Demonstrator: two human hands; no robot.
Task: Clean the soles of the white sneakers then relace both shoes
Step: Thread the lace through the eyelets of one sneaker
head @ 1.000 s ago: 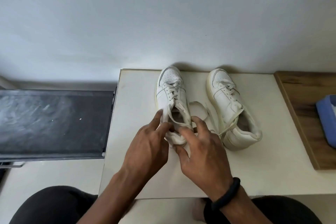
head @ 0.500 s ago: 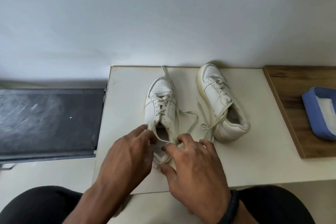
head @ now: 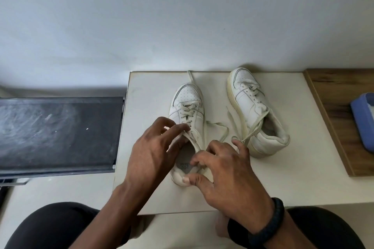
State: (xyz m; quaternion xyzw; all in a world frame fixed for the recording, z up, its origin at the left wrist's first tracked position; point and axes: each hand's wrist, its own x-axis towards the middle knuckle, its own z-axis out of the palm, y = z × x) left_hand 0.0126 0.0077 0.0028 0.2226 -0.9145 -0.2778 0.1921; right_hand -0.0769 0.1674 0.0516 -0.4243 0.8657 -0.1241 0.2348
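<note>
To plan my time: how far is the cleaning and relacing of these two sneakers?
Done: the near sneaker and far sneaker look laced through their eyelets. In hand: left hand and right hand grip the near one's collar. Remaining: lace ends lie loose; the far sneaker's sole edge looks yellowish, undersides hidden.

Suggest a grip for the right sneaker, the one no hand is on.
I'd take the right sneaker by its heel collar, from above on the near side: the heel points toward the person, the mouth gapes open, and loose laces trail along its left flank.
</note>
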